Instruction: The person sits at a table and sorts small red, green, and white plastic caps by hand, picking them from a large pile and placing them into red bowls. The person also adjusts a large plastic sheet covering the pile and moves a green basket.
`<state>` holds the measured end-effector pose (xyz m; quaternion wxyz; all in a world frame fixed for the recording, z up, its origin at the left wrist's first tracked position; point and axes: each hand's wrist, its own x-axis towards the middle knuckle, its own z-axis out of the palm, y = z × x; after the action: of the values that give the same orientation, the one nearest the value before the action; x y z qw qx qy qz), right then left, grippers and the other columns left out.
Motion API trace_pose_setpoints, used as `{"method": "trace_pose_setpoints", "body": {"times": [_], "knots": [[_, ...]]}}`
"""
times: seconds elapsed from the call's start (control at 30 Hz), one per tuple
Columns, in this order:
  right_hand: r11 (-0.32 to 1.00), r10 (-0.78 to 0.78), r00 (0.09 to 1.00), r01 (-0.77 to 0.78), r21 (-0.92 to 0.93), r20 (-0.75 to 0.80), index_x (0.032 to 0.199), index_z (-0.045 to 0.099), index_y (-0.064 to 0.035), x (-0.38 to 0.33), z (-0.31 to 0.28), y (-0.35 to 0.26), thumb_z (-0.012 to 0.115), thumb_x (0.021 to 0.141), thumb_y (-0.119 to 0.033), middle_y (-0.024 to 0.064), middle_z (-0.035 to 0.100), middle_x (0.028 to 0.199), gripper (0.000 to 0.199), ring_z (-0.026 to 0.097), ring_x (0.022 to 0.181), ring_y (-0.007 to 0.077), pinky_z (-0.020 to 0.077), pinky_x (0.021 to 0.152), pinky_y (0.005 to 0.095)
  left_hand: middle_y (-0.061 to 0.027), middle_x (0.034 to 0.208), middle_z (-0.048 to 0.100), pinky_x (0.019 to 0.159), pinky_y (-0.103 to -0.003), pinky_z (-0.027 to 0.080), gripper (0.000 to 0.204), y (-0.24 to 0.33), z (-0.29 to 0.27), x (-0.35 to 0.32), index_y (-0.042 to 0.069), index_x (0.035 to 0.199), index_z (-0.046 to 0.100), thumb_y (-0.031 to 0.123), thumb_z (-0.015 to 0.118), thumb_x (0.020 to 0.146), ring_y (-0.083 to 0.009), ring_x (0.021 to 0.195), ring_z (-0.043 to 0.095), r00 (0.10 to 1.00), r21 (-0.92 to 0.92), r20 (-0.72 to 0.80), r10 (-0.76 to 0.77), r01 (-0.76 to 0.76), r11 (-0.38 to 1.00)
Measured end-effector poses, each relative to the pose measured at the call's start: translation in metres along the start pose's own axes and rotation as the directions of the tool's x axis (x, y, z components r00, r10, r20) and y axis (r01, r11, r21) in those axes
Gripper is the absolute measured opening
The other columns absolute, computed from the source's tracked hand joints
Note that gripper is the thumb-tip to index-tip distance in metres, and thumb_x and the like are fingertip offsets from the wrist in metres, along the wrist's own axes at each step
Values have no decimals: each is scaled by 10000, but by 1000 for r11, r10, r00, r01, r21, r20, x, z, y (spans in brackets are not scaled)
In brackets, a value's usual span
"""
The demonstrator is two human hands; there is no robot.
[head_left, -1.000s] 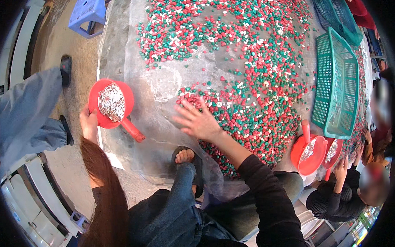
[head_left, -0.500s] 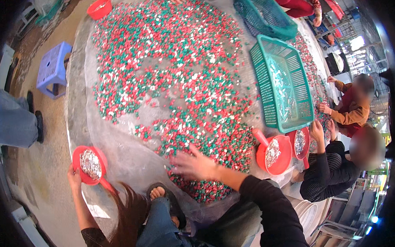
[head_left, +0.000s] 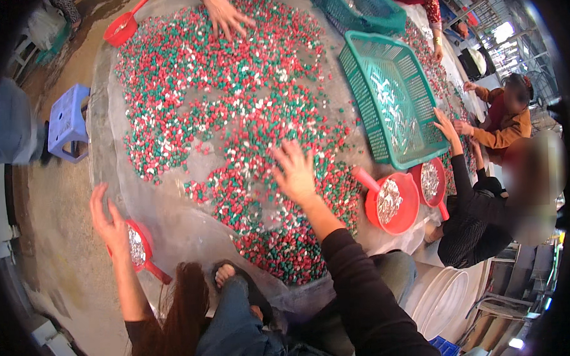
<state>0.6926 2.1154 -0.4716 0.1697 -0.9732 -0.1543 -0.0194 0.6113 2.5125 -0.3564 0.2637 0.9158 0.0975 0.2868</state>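
Head view showed my 2 bare hands well apart. At the near middle, my right hand (head_left: 295,171) was palm down, fingers spread and gripping nothing, over a broad scatter of small red, green and white pieces (head_left: 258,116); I couldn't tell whether my fingertips touched them. At the near left, my left hand (head_left: 111,225) had its fingers apart beside a red plastic scoop (head_left: 148,239) holding shiny silver bits (head_left: 137,247); I couldn't tell whether hand and scoop met. The scatter lay on a greyish translucent sheet (head_left: 173,210), with a slotted green plastic basket (head_left: 365,106) to its right. A co-worker's hand (head_left: 224,15) reached in from the far side.

As I judged it, the scoop sat so near the left edge that a knock from my left wrist could have spilled its silver bits. A wide sweep of my right hand might have pushed pieces off the near edge, and my foot (head_left: 224,274), close to the sheet, could have snagged and dragged it.
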Motion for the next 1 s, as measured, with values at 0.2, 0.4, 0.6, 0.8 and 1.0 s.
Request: {"method": "trace_pose_setpoints", "body": {"times": [0.2,0.4,0.6,0.8,1.0], "knots": [[795,578,783,-604,-60,-229,1352,269,-179,-40,-1,29,476,824,-477,161,241,1386,641,188,1301,329,128,984,623,-102,1062,575,914,-326,375,245,34,45,10,26,1033,575,-17,471,816,-221,1045,516,999,-235,47,-21,32,972],[898,439,895,-440,12,-76,1394,164,-161,-5,43,-33,444,821,-539,218,121,1423,741,33,1329,384,42,1007,611,-103,1023,580,888,-330,393,224,97,110,8,35,985,589,-17,475,800,-236,1007,535,950,-418,245,195,-78,905],[996,-12,999,8,88,50,1287,389,-233,-22,35,-95,538,794,-417,104,242,1404,547,157,1318,324,73,979,659,-105,1016,579,859,-372,420,251,126,187,1,56,981,591,-18,496,761,-280,995,531,825,-473,360,435,-240,848],[997,67,994,-70,30,81,1244,447,-240,-111,1,-70,582,783,-306,72,332,1358,485,206,1308,292,68,993,629,-8,1353,362,1053,-522,145,362,143,262,-29,212,1233,476,270,455,876,-229,1312,219,336,-455,490,804,-688,565],[828,541,840,-539,-150,-34,1303,368,-171,-171,-23,-7,565,787,-318,134,237,1399,571,183,1303,354,97,996,614,78,1438,190,1039,-586,30,447,114,327,27,314,1347,289,428,290,915,-201,1349,77,437,-45,636,637,-802,595]]}}
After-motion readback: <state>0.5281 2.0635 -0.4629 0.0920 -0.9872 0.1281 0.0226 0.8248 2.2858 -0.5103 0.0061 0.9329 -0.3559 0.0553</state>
